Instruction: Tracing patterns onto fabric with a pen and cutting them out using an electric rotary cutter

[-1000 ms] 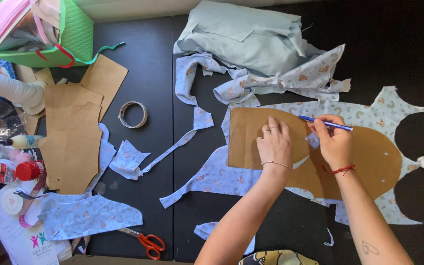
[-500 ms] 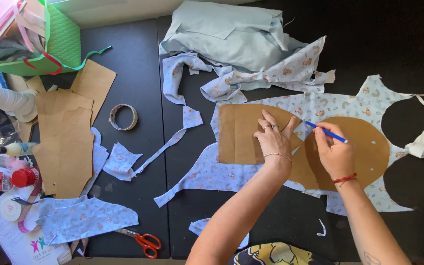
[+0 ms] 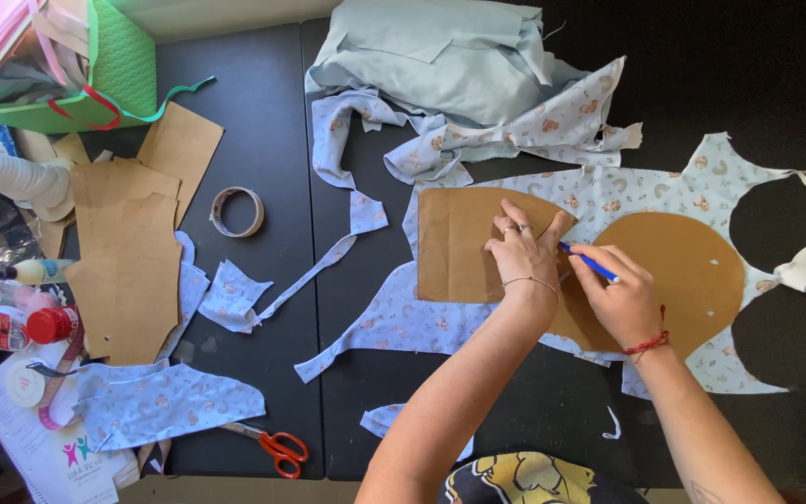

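Note:
A brown cardboard pattern (image 3: pixel 464 245) lies on pale blue printed fabric (image 3: pixel 636 191) spread over a black table (image 3: pixel 263 168). My left hand (image 3: pixel 521 252) presses flat on the pattern with its fingers spread. Just right of it, my right hand (image 3: pixel 619 299) grips a blue pen (image 3: pixel 590 262) whose tip sits at the pattern's edge near my left fingers. The fabric has rounded cut-outs on its right side.
Red-handled scissors (image 3: pixel 277 448) lie near the front edge. A tape roll (image 3: pixel 237 212), fabric scraps (image 3: pixel 230 294), more cardboard patterns (image 3: pixel 128 261) and a green bag (image 3: pixel 118 70) occupy the left. Folded light blue cloth (image 3: pixel 440 61) is piled at the back. Bottles and jars (image 3: pixel 30 322) crowd the far left.
My right hand and the pen have slid down along the pattern's edge, closer to my left hand. The view has shifted slightly.

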